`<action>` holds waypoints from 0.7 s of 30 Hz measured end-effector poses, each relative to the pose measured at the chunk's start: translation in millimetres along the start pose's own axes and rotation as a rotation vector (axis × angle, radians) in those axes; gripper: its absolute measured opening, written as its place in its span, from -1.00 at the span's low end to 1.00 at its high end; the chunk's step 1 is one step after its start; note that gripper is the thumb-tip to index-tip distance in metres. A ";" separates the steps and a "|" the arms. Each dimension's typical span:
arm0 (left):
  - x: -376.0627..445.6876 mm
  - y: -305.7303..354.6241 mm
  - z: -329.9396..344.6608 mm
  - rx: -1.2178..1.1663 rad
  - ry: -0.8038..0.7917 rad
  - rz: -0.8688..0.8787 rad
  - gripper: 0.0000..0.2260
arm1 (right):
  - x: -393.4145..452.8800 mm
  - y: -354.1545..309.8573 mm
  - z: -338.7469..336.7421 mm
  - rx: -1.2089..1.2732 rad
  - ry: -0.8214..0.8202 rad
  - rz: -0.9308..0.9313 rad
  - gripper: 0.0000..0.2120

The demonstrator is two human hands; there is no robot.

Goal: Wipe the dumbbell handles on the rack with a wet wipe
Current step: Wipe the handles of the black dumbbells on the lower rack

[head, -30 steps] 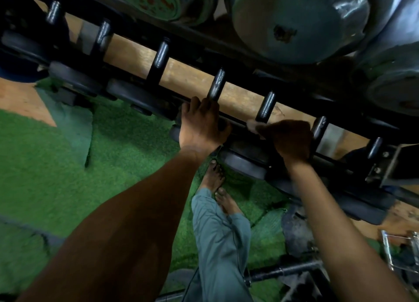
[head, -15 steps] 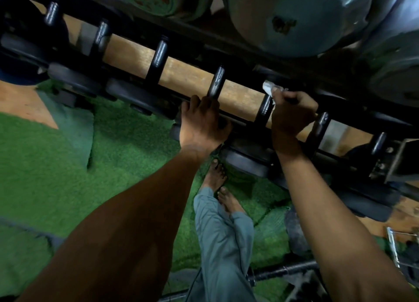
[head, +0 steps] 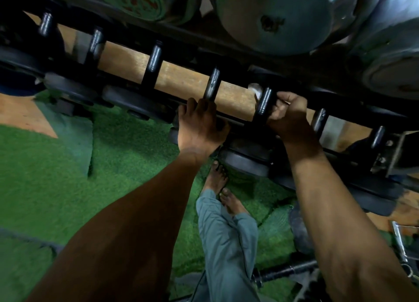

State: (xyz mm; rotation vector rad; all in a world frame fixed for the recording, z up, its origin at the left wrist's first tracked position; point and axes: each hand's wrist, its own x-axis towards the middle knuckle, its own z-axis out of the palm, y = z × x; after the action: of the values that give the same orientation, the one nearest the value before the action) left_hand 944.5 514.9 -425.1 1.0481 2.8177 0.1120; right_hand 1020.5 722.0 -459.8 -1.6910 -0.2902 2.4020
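The right hand (head: 286, 112) has its grip closed around one dumbbell handle (head: 264, 103) on the rack (head: 353, 111) with the wet wipe (head: 255, 89) peeking out, so rub all around it while the left hand (head: 199, 125), fingers curled over the rail, steadies.

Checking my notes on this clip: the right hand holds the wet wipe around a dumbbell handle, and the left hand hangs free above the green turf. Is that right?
Not quite. The head view shows the left hand gripping the rack's front rail, not hanging free. The rest holds: the right hand holds the wet wipe around a dumbbell handle.
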 end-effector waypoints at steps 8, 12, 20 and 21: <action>0.0 -0.3 0.1 0.018 0.007 0.003 -0.66 | 2.5 4.3 2.0 -0.422 -0.213 -0.001 -0.95; -0.6 -0.3 0.1 0.015 0.005 0.000 -0.66 | 9.8 11.9 26.6 -0.680 -0.015 -0.108 -0.83; -0.6 -0.1 -0.5 0.021 0.011 -0.002 -0.68 | 0.8 26.6 14.5 -0.750 0.461 -0.514 -0.46; -0.6 0.1 -0.7 0.023 0.010 -0.001 -0.67 | -2.0 26.8 13.4 -0.773 0.501 -0.549 -0.45</action>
State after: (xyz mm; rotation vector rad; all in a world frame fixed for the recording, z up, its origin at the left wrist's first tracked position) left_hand 944.8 514.6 -424.3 1.0538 2.8348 0.0857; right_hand 1007.4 695.0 -460.7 -2.0401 -1.4989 1.4710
